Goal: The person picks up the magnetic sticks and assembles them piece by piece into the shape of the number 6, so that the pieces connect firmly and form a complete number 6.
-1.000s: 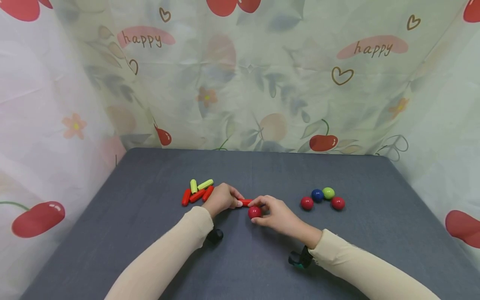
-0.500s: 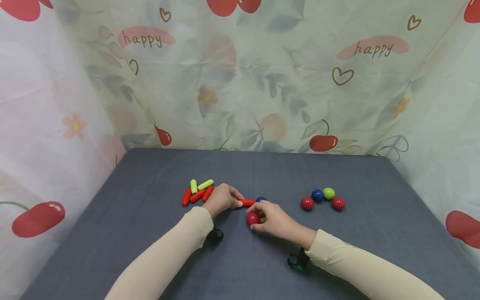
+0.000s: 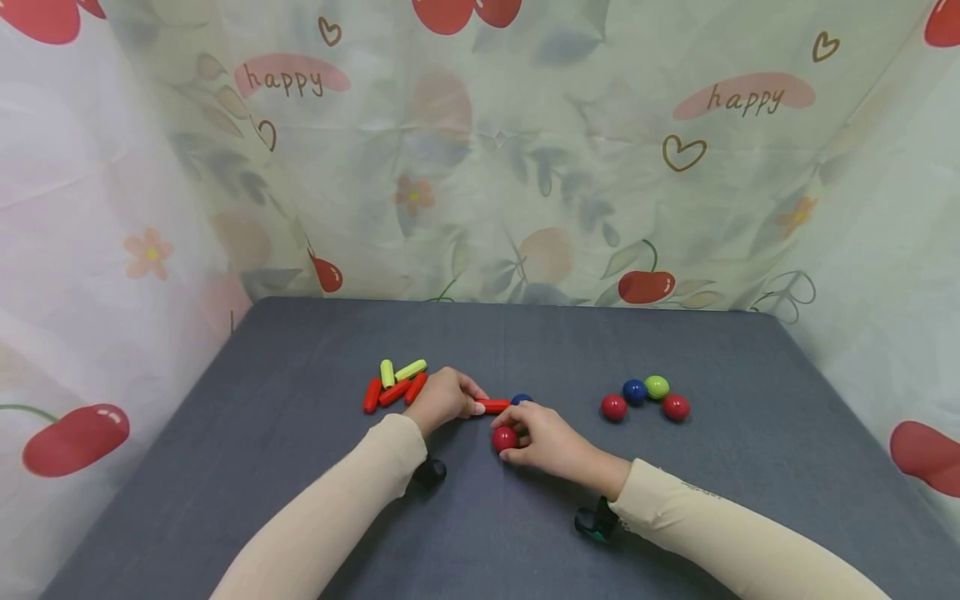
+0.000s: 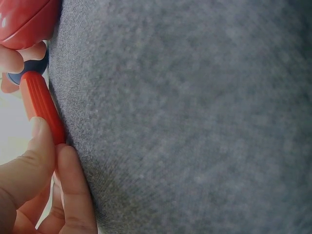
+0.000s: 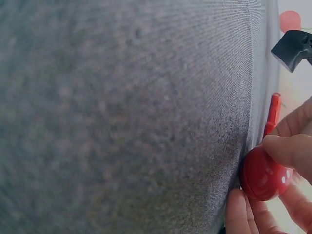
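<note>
Near the middle of the table, my left hand (image 3: 447,395) pinches one end of a red ridged stick (image 3: 494,406) between thumb and fingers. The stick lies sideways, and its far end meets a blue ball (image 3: 521,399), partly hidden behind my right hand (image 3: 551,439). That right hand holds a glossy red ball (image 3: 505,439) low on the table, nearer to me than the stick. In the left wrist view the red stick (image 4: 43,105) points at the blue ball (image 4: 30,68). A seam line runs round the red ball (image 5: 263,174) in the right wrist view.
Left of my left hand lie two yellow-green sticks (image 3: 410,369) and several red sticks (image 3: 372,395). To the right sit a blue ball (image 3: 634,392), a green ball (image 3: 657,387) and two red balls (image 3: 677,407). Patterned curtains surround the grey table (image 3: 300,467).
My right hand has moved slightly toward me and left with the red ball, uncovering part of the blue ball at the stick's end. My left hand has stayed still.
</note>
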Motion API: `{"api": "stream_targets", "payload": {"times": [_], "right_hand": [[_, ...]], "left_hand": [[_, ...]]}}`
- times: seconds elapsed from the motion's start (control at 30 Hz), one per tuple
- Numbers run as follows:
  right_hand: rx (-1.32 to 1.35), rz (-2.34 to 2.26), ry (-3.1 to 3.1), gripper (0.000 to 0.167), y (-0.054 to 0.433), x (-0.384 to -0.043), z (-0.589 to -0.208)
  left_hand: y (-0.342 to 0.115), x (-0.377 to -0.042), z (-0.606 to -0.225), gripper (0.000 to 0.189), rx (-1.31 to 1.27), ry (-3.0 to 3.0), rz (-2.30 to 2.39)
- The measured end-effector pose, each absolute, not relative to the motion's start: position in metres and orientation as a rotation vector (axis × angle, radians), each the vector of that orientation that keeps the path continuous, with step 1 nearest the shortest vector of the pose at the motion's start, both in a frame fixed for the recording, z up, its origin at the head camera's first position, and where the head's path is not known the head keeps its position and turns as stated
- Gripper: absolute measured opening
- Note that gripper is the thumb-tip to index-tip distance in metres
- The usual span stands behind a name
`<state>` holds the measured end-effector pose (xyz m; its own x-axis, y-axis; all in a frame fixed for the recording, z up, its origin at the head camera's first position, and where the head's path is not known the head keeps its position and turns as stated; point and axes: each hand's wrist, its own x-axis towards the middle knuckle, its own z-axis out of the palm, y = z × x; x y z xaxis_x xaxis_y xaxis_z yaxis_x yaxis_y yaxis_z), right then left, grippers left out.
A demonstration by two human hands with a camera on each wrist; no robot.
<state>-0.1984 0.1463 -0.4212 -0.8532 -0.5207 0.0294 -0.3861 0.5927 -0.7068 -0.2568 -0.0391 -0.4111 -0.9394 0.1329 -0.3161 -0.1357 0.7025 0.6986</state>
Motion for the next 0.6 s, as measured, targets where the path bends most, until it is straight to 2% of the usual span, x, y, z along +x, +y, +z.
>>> {"api": "stream_targets", "payload": {"times": [0.6], "right_hand": [[-0.730,-1.091,2.644,0.035,0.1453,-0.1965,-0.4200]], "left_hand": [[-0.0398,-0.2573,-0.4113,0.008,-0.010,2.565,1.092]]}}
